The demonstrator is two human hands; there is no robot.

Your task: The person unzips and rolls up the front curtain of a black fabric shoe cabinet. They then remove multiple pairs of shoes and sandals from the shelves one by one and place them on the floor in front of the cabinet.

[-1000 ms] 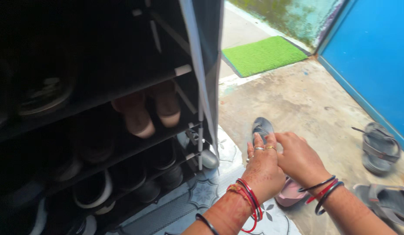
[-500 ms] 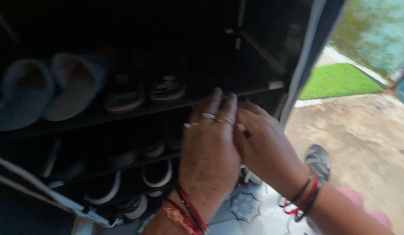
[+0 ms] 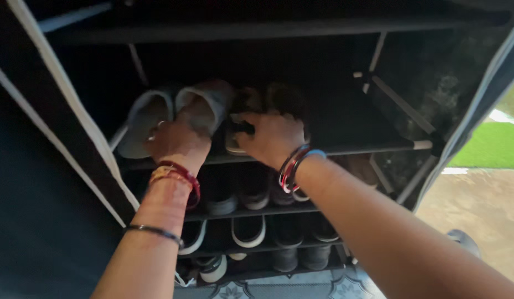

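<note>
Left hand (image 3: 176, 139): reaches into the upper occupied shelf (image 3: 367, 148) of a dark fabric-covered shoe rack (image 3: 74, 133). It rests on the grey slippers (image 3: 157, 113), a pair lying side by side at the left end of that shelf, soles outward. The fingers curl over the right slipper of the pair; how firmly they grasp cannot be told, as the fingertips are hidden in shadow. A ring shows on one finger; red bangles and a red thread circle the wrist, with a thin dark band further down the forearm.

Right hand (image 3: 270, 138): reaches in just beside the left hand, on the same shelf. Its fingers are closed around the near edge of a dark sandal (image 3: 237, 138) with a pale sole, which sits immediately right of the grey slippers and touches the shelf front. Red, dark and blue bangles sit at the wrist.

Lower shelves: several pairs of shoes (image 3: 248, 230) with pale soles, toes inward, in two rows beneath; details lost in shadow.

Surroundings: patterned floor tile (image 3: 301, 288) at the foot of the rack; bare concrete floor (image 3: 484, 205) to the right; green mat (image 3: 492, 145) at far right.
</note>
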